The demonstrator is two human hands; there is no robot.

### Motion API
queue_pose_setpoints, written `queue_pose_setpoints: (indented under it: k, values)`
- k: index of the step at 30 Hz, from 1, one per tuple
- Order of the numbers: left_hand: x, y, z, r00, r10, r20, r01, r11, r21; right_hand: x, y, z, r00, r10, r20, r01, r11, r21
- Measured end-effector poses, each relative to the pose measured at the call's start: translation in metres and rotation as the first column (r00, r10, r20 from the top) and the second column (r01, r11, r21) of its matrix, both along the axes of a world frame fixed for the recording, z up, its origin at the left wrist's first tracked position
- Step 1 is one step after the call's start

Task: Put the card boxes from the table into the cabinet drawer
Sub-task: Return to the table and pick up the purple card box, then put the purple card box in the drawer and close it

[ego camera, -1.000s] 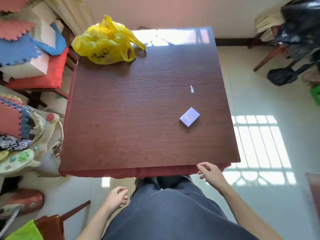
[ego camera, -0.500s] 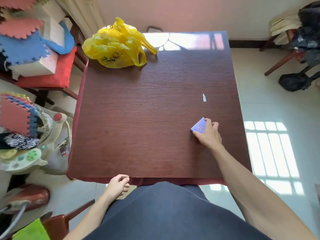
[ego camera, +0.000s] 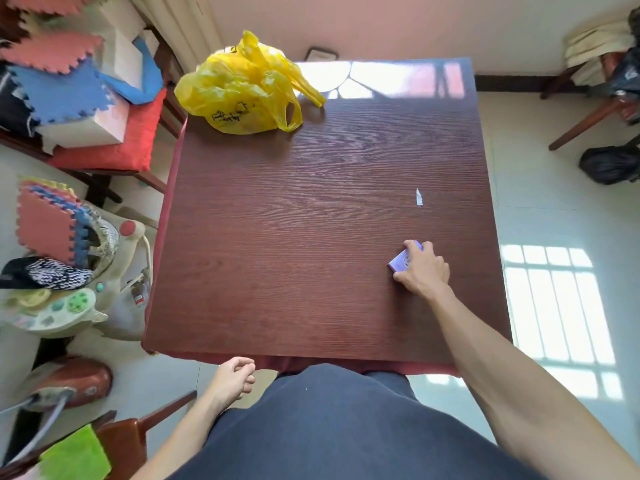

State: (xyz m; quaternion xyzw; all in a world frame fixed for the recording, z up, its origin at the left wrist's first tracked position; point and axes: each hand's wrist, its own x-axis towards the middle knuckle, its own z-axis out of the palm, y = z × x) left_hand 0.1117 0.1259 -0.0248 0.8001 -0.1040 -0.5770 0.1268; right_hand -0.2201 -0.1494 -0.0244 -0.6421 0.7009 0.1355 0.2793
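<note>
A small purple card box (ego camera: 401,262) lies on the dark wooden table (ego camera: 294,237), near its right side. My right hand (ego camera: 424,270) is closed around the box, fingers over its far end and thumb at its near edge; much of the box is hidden under the hand. Below the table's front edge my left hand (ego camera: 232,377) hangs loosely curled with nothing in it. No cabinet drawer is in view.
A yellow plastic bag (ego camera: 242,88) sits at the table's far left corner. A small white paper scrap (ego camera: 419,197) lies beyond the box. Foam mats, a red cushion (ego camera: 117,143) and toys crowd the left. Chairs and a black bag (ego camera: 609,164) stand at the right.
My right hand went from the table's front edge up to the card box and has closed on it. The left hand stayed low by my lap.
</note>
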Motion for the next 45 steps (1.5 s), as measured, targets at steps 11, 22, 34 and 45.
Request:
queue_pose_setpoints:
  k: [11, 22, 34, 45]
  values:
    - [-0.019, 0.015, 0.015, 0.997, -0.072, 0.014, 0.072, 0.997, -0.028, -0.013, 0.066, 0.008, 0.837, -0.351, 0.419, 0.35, 0.933, 0.083]
    - [0.005, 0.039, 0.01, 0.884, -0.467, 0.037, 0.468, 0.884, -0.013, -0.053, 0.226, 0.028, 0.066, -0.744, 0.665, 0.747, 0.478, 0.462]
    - [-0.06, 0.017, -0.04, 0.398, -0.917, -0.035, 0.917, 0.396, 0.052, -0.041, 0.506, 0.044, -0.683, -0.456, 0.57, 0.682, -0.12, 0.721]
    - [-0.281, 0.046, -0.001, -0.187, -0.982, 0.034, 0.978, -0.189, -0.085, -0.064, 0.666, 0.036, -0.814, -0.177, 0.554, 0.566, -0.462, 0.683]
